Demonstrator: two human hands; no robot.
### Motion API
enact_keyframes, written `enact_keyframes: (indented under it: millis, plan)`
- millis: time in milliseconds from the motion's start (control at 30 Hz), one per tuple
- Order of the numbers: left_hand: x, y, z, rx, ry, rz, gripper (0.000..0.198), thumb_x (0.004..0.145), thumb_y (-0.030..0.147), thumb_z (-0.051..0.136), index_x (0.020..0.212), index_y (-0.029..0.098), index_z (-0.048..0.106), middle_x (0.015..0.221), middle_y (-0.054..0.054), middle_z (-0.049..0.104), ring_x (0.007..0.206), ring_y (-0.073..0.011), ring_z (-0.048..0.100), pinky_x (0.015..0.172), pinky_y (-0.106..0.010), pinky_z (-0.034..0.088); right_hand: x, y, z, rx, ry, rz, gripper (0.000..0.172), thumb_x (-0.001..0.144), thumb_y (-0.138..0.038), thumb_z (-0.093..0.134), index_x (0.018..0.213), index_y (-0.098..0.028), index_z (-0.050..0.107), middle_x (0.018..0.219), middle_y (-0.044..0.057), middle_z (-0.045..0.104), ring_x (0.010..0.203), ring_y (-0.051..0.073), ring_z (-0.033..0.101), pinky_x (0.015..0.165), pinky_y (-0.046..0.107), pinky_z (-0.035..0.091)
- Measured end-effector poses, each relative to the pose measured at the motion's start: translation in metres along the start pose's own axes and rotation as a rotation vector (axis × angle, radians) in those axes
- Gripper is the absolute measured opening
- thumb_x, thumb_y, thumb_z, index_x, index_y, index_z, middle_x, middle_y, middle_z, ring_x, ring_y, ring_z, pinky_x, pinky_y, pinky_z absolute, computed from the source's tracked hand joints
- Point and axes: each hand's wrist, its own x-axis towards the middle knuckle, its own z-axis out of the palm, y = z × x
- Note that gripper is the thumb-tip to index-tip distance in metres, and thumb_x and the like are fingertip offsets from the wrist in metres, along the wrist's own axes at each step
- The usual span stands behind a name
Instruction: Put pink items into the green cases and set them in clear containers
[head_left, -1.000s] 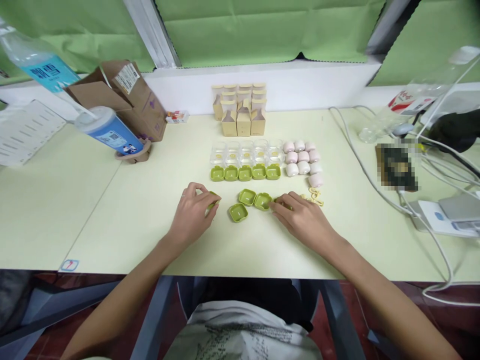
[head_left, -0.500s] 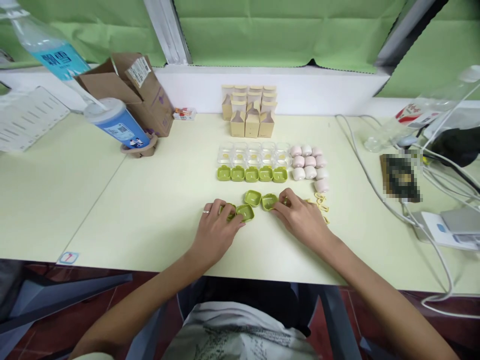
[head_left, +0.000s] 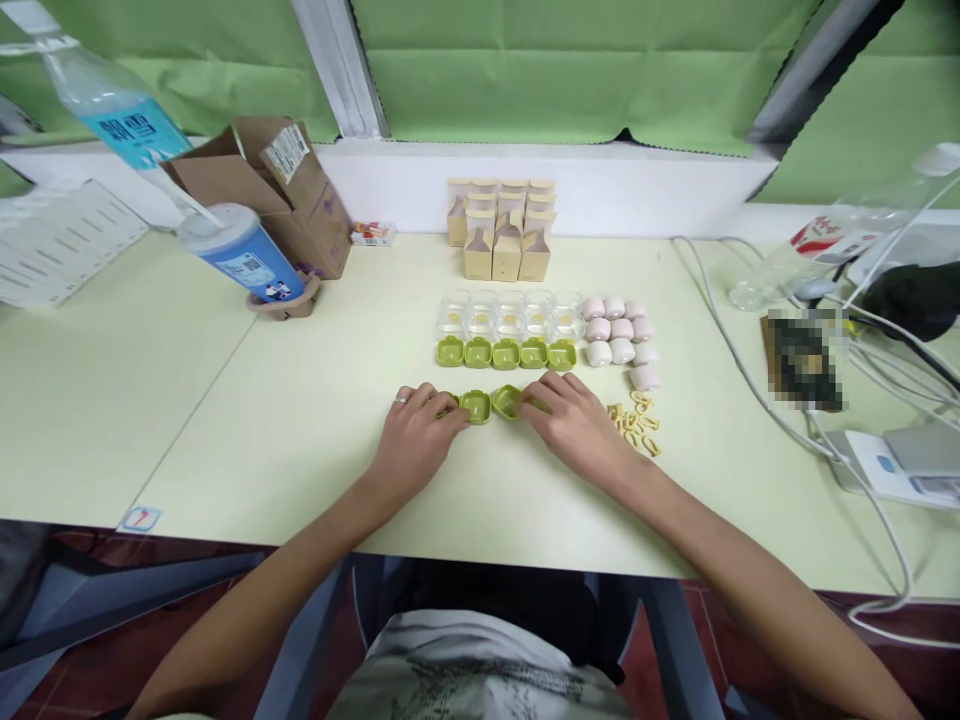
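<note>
My left hand (head_left: pixel 420 430), a ring on one finger, has its fingers curled over a small green plastic tray that they mostly hide. Just right of it lies an uncovered green tray (head_left: pixel 475 406). A tilted green tray (head_left: pixel 507 402) touches the fingertips of my right hand (head_left: pixel 574 420), which are closed around another green tray, largely hidden. Behind both hands runs a straight row of several green trays (head_left: pixel 506 353), against clear plastic cups (head_left: pixel 510 315) with yellowish spots. Pinkish-white rounded pieces (head_left: pixel 621 329) stand to their right. Beside my right wrist lie yellow loops (head_left: pixel 636 425).
Small open cardboard boxes (head_left: pixel 507 255) stand against the wall. A brown carton (head_left: pixel 300 205), a blue cup (head_left: pixel 251 260) and a bottle (head_left: pixel 135 135) are at the left. White cables (head_left: pixel 720 330), a clear bottle (head_left: pixel 825 240) and a white device (head_left: pixel 870 460) occupy the right.
Both hands have shifted the front green trays into a tighter line. The right hand has moved left, baring more yellow loops, and the left hand has moved slightly left and away from me.
</note>
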Motion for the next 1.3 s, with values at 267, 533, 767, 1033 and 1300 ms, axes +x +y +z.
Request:
enact_keyframes:
  millis: [267, 533, 767, 1033, 1300]
  plan:
    - [0.004, -0.001, 0.004, -0.007, -0.001, 0.041, 0.023, 0.107, 0.018, 0.062, 0.093, 0.024, 0.08, 0.092, -0.005, 0.076, 0.092, -0.0238, 0.061, 0.083, -0.041, 0.039, -0.001, -0.006, -0.001, 0.23, 0.041, -0.01, 0.023, 0.11, -0.016, 0.057, 0.126, -0.016, 0.073, 0.115, 0.011, 0.079, 0.112, 0.028, 0.062, 0.09, 0.041, 0.05]
    - [0.005, -0.006, 0.006, -0.006, 0.019, 0.08, 0.022, 0.109, 0.021, 0.061, 0.097, 0.022, 0.08, 0.094, -0.006, 0.076, 0.092, -0.0236, 0.063, 0.082, -0.041, 0.041, -0.056, 0.013, -0.02, 0.058, 0.062, 0.352, 0.029, 0.109, -0.028, 0.057, 0.133, -0.021, 0.072, 0.125, 0.016, 0.069, 0.1, 0.027, 0.064, 0.063, 0.035, 0.05]
    - [0.018, -0.009, 0.012, -0.041, -0.033, 0.086, 0.021, 0.107, 0.02, 0.063, 0.093, 0.022, 0.079, 0.092, -0.006, 0.074, 0.092, -0.0232, 0.062, 0.083, -0.039, 0.043, -0.044, 0.0, 0.001, 0.121, 0.066, 0.383, 0.03, 0.112, -0.035, 0.053, 0.128, -0.023, 0.075, 0.129, 0.017, 0.061, 0.093, 0.022, 0.066, 0.053, 0.026, 0.04]
    - [0.029, -0.025, 0.018, -0.082, -0.049, 0.126, 0.021, 0.108, 0.02, 0.062, 0.097, 0.021, 0.081, 0.092, -0.006, 0.074, 0.092, -0.0221, 0.064, 0.083, -0.037, 0.044, -0.026, 0.01, 0.014, 0.104, 0.072, 0.364, 0.032, 0.114, -0.036, 0.051, 0.109, -0.022, 0.08, 0.123, 0.014, 0.067, 0.096, 0.023, 0.068, 0.05, 0.025, 0.026]
    - [0.039, -0.036, 0.019, -0.124, -0.059, 0.128, 0.027, 0.11, 0.024, 0.057, 0.098, 0.022, 0.081, 0.093, -0.007, 0.073, 0.092, -0.0221, 0.065, 0.083, -0.037, 0.044, -0.022, 0.023, 0.023, 0.066, 0.134, 0.355, 0.036, 0.115, -0.038, 0.052, 0.1, -0.022, 0.081, 0.108, 0.009, 0.074, 0.082, 0.017, 0.066, 0.051, 0.027, 0.029]
